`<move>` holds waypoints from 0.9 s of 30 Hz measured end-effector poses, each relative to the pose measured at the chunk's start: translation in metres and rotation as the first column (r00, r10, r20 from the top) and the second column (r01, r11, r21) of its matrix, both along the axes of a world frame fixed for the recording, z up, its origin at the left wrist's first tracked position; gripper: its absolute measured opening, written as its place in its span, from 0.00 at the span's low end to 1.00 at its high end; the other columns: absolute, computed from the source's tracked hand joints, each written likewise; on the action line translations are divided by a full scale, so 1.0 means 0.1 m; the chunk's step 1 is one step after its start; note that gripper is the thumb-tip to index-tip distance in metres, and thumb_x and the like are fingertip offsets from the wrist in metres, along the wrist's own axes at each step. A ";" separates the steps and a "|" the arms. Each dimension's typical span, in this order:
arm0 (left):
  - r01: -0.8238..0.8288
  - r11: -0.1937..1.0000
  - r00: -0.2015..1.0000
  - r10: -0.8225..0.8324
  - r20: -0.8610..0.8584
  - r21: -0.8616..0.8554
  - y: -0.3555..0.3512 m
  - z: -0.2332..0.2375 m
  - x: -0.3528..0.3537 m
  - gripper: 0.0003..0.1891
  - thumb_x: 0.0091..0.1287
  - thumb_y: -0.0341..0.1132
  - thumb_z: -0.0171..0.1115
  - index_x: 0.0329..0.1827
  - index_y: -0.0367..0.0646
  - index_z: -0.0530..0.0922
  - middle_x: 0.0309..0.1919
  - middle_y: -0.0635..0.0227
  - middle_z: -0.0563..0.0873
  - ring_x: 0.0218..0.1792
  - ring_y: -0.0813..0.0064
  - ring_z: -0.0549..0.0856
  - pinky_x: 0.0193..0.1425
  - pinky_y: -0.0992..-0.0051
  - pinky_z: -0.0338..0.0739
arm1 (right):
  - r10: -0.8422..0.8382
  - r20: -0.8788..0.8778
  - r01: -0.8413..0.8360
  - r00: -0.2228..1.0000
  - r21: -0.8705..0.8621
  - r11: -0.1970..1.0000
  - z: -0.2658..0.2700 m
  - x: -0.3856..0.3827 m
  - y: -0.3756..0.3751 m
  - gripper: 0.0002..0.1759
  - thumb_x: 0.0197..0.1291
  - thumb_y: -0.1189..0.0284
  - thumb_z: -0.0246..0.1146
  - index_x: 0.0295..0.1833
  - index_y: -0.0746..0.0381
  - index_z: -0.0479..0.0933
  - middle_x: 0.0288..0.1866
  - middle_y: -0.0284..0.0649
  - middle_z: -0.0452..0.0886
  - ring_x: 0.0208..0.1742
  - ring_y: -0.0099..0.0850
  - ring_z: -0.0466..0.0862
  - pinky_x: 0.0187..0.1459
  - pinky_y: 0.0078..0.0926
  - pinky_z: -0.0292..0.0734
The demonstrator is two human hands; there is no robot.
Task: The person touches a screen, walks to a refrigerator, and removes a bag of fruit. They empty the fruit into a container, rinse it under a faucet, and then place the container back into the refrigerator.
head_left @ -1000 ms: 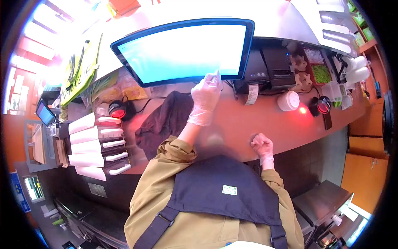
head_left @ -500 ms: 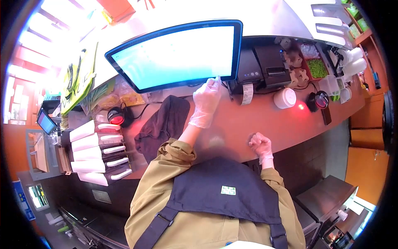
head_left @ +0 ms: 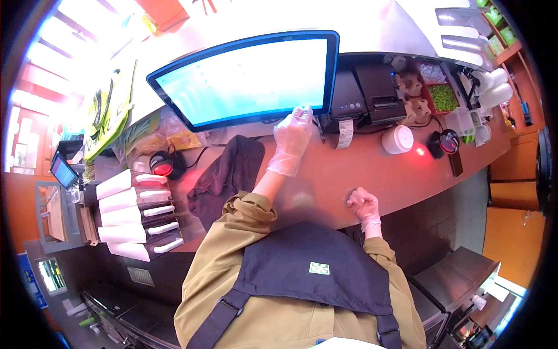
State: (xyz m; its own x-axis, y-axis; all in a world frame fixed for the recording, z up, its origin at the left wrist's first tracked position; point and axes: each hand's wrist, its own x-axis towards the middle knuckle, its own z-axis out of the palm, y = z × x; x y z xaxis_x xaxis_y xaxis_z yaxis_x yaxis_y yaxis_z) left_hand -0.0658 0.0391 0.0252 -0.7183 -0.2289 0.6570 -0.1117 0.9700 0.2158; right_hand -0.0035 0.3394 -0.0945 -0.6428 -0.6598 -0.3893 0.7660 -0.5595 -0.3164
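Where the lower edge of the screen point(head_left: 250, 81) nears its right corner, I have the left hand point(head_left: 292, 139), in a thin translucent glove, raised above the worktop point(head_left: 325, 174). Its fingers are drawn together in a narrow shape, the fingertips at the screen's lower margin; whether they touch the glass or pinch anything, I cannot tell. The screen, lit pale blue and white within a dark frame, extends beyond this hand and mostly to its left.

The right hand point(head_left: 364, 207), similarly gloved, is curled into a loose fist near the front edge of the worktop, well apart from the screen. I cannot tell whether it rests on the surface or encloses anything.

To the left of the left hand and its forearm lies a dark crumpled cloth point(head_left: 226, 174); farther left are a black device with a red light point(head_left: 165, 164) and a row of white-handled items point(head_left: 122, 216). To the right of the left hand is a black printer point(head_left: 381, 96), beside which a printed paper strip point(head_left: 345, 135) hangs. Beyond the right hand, slightly to its right, I note a white lidded tub point(head_left: 398, 139), and farther right a second black device point(head_left: 444, 142), near a red spot of light on the worktop.
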 end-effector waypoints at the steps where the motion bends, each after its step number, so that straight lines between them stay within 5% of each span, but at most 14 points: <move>1: 0.005 1.000 1.000 -0.005 -0.008 0.016 0.00 0.01 0.01 0.10 0.60 0.36 0.62 0.43 0.52 0.83 0.31 0.73 0.83 0.22 0.68 0.82 0.23 0.71 0.76 | -0.010 0.028 0.010 1.000 -0.007 1.000 0.04 0.00 -0.02 0.09 0.51 0.71 0.57 0.23 0.57 0.66 0.18 0.28 0.60 0.23 0.24 0.64 0.42 0.30 0.68; 13: -0.174 0.971 0.984 0.176 0.006 0.165 -0.44 0.08 0.40 0.13 0.57 0.32 0.62 0.46 0.53 0.82 0.32 0.71 0.82 0.25 0.63 0.82 0.26 0.67 0.76 | 0.009 0.074 -0.007 0.997 -0.023 1.000 0.00 -0.01 0.01 0.09 0.51 0.70 0.57 0.23 0.57 0.65 0.21 0.29 0.60 0.27 0.26 0.65 0.43 0.31 0.66; 18: -0.155 0.976 0.976 0.174 -0.127 0.151 -0.63 0.22 0.37 0.16 0.55 0.30 0.60 0.47 0.50 0.82 0.31 0.70 0.82 0.24 0.65 0.82 0.23 0.68 0.75 | 0.005 0.056 -0.003 0.998 -0.033 0.999 -0.06 -0.01 0.04 0.08 0.50 0.70 0.57 0.24 0.57 0.65 0.21 0.30 0.61 0.27 0.27 0.66 0.44 0.31 0.66; 27: -0.122 0.973 0.975 0.154 -0.159 0.196 -0.60 0.35 0.28 0.08 0.52 0.30 0.64 0.36 0.46 0.82 0.31 0.70 0.82 0.24 0.64 0.82 0.25 0.69 0.75 | 0.003 -0.005 -0.003 1.000 -0.053 0.999 -0.13 -0.01 0.04 0.09 0.50 0.69 0.57 0.23 0.57 0.65 0.20 0.30 0.61 0.27 0.27 0.65 0.40 0.30 0.64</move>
State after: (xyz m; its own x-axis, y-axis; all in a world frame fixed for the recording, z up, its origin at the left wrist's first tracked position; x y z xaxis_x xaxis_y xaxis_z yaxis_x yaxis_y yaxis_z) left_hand -0.0379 -0.0212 0.0605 -0.5515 -0.4459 0.7050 -0.1871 0.8897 0.4164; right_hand -0.0041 0.3432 -0.1070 -0.6422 -0.6815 -0.3510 0.7665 -0.5731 -0.2898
